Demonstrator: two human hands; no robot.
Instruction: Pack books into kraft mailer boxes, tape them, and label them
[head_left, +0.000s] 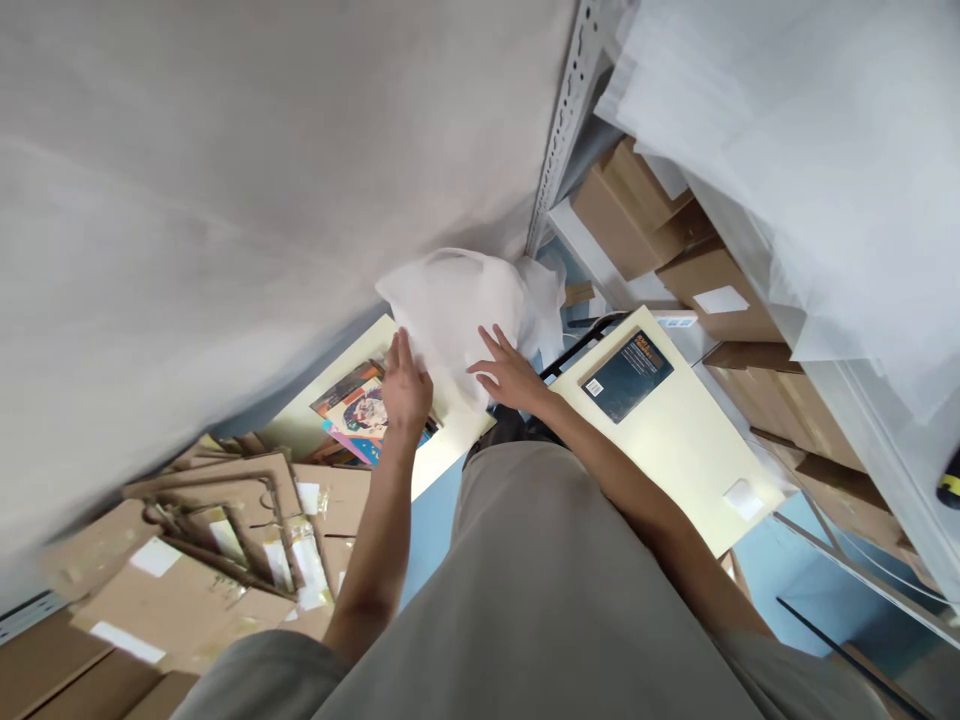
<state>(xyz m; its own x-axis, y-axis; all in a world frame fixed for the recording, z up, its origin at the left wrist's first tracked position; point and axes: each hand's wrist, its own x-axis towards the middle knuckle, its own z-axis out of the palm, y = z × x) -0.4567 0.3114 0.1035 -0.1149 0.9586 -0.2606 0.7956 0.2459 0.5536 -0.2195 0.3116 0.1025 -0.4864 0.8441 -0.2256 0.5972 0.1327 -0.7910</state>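
Note:
My left hand rests with its fingers together on the lower left edge of a white foam wrapping sheet, and whether it grips the sheet does not show. My right hand lies open, fingers spread, against the sheet's lower right part. The sheet is bunched up above a pale yellow table. A colourful illustrated book lies on the table just under my left hand. A dark blue book lies on the table to the right of my right hand.
Flattened cardboard boxes with tape pile up at the lower left. A metal shelf upright and brown cartons stand at the right, with large white foam sheets above them. A blue floor shows below.

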